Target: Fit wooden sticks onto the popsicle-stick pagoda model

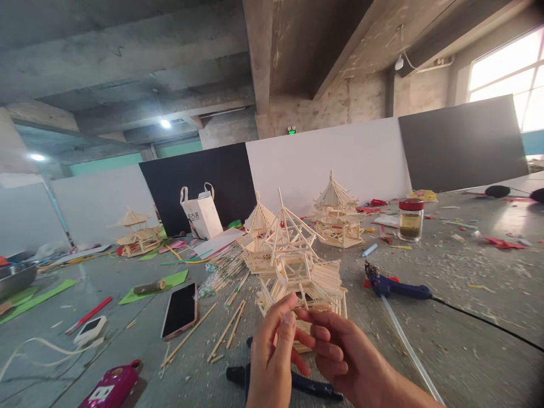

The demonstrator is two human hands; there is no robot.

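Two bare hands are seen low in the middle of the view, raised just above a grey table (467, 294) littered with scraps. The left hand (272, 351) is curled, its thumb and forefinger pressed close together near the front edge of a stick model pavilion (297, 272). The right hand (344, 351) is held beside it, fingers bent and pointed leftward so that they meet the left fingertips. Something thin seems to be pinched between the two hands, but what it is cannot be told. The fingertips are touching or nearly touching the lower front of the model, which is standing on the table directly behind the hands.

Beneath the hands a dark pair of pliers (297, 382) is lying on the table. Loose wooden sticks (225, 331) are scattered to the left, with a phone (181, 310) lying face up just beyond them. A magenta gadget (113, 388) is seen at the lower left edge. To the right of the model a blue glue gun (397, 288) is lying on its side, its black cord trailing off right.

Farther back, a second finished pavilion (338, 215) is standing, with a glass jar (410, 219) with a red lid to its right. A white paper bag (200, 214) is standing against the dark and white panels behind, and another pavilion (138, 233) is placed far left.
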